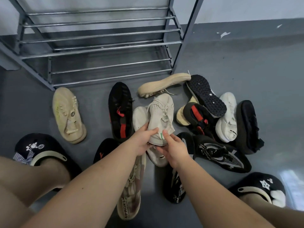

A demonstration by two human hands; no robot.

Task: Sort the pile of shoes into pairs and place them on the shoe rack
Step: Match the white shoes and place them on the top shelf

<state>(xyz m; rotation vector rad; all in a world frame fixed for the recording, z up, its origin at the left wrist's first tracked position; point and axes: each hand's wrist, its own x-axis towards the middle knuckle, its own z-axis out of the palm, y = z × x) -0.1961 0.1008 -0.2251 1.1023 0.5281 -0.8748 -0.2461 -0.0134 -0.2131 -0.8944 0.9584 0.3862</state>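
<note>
Both hands meet at the heel of a pale knit sneaker [160, 112] in the middle of the pile. The left hand [143, 142] curls its fingers round the heel from the left, and the right hand [172, 148] pinches the same heel from the right, thumb near a small green tab. The sneaker's long axis runs near to far, heel toward the person, toe pointing away at the shoe rack [98, 46]. A second pale shoe [139, 117] lies just beside it on the left, touching, though I cannot tell whether the left hand grips that one too.

The rack stands at the far left, its bars bare, with its right-hand post close to an upturned beige shoe [164, 83] lying sole-up, long axis left to right. Between the rack's lowest bar and the pile there is a strip of open grey floor [93, 94].

Left of the hands, a black and red sneaker [120, 111] points far; further left a tan sneaker [68, 115] sits apart with free floor all round it. On the right the shoes crowd and overlap: a black sole [205, 96] turned upward, a white sneaker [227, 117], and a black patterned shoe [220, 155]. The floor to the far right is open up to the wall.
</note>
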